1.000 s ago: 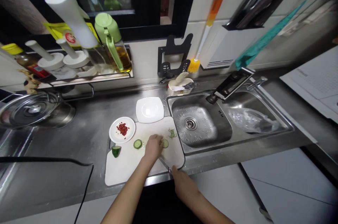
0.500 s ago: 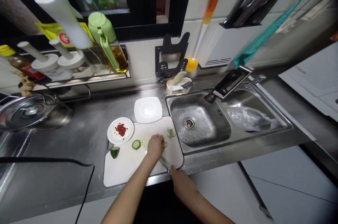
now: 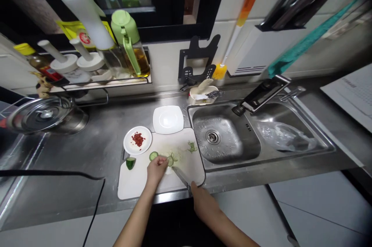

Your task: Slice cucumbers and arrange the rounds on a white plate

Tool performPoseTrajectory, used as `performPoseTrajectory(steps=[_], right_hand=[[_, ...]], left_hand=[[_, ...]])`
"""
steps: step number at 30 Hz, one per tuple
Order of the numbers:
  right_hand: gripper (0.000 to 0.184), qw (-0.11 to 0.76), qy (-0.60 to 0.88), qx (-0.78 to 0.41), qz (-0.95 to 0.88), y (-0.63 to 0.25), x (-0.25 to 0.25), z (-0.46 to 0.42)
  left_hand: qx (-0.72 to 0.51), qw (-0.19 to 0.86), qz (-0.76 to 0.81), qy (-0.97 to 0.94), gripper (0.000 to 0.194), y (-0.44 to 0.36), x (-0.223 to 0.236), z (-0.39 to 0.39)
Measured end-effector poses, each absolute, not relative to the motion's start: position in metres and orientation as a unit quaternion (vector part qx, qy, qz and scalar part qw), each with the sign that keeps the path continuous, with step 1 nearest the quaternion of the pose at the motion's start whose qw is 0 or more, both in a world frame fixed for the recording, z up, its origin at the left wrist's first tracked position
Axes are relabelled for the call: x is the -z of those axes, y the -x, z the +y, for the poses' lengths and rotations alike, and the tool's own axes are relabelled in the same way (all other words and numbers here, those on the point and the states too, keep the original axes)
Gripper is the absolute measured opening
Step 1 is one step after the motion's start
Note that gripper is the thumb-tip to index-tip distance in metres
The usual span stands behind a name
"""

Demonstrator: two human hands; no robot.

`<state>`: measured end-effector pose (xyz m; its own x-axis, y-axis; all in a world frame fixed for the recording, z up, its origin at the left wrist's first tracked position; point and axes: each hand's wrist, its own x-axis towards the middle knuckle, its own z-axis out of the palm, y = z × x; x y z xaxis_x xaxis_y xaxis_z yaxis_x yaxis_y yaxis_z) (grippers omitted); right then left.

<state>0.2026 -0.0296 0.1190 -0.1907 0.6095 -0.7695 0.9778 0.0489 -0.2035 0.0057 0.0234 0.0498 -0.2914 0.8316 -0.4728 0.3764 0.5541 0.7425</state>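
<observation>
My left hand (image 3: 157,168) is closed in a pinch over the white cutting board (image 3: 139,185), its fingertips on the edge of a round cucumber slice (image 3: 170,161). My right hand (image 3: 203,200), at the board's front right edge, is wrapped round the handle of a knife (image 3: 181,177). The blade lies low over the board, its tip close to that slice. Another slice (image 3: 153,156) rests just beyond my left hand, and a dark green cucumber end piece (image 3: 130,163) sits at the board's left. Thin green scraps (image 3: 192,146) lie near the right edge.
Behind the board stand a small plate with chopped red bits (image 3: 138,139) and a white square plate (image 3: 162,125). A steel sink (image 3: 229,142) adjoins on the right. The lidded pot (image 3: 66,119) is far left, below a rack of bottles (image 3: 128,45). A black cable (image 3: 95,212) crosses the counter.
My left hand has moved left across the board, from beside the knife's tip, and now pinches the slice. The right hand keeps the knife almost in place. The camera view has shifted slightly.
</observation>
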Motion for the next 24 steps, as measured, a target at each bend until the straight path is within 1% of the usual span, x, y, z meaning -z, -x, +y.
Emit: performPoseTrajectory(steps=[4, 12, 15, 24], right_hand=[[0.064, 0.258, -0.578, 0.358, 0.686, -0.203, -0.116, -0.030], [0.059, 0.251, -0.577, 0.344, 0.697, -0.199, -0.123, -0.028], [0.056, 0.248, -0.575, 0.339, 0.702, -0.188, -0.131, -0.021], [0.055, 0.252, -0.569, 0.336, 0.707, -0.161, -0.142, -0.008]], left_hand=[[-0.243, 0.411, 0.797, -0.371, 0.016, -0.004, -0.045, 0.016], [-0.234, 0.319, 0.793, -0.463, 0.018, -0.015, -0.049, 0.010], [-0.227, 0.311, 0.795, -0.468, 0.019, -0.015, -0.048, 0.010], [-0.236, 0.313, 0.788, -0.475, 0.021, -0.014, -0.049, 0.009]])
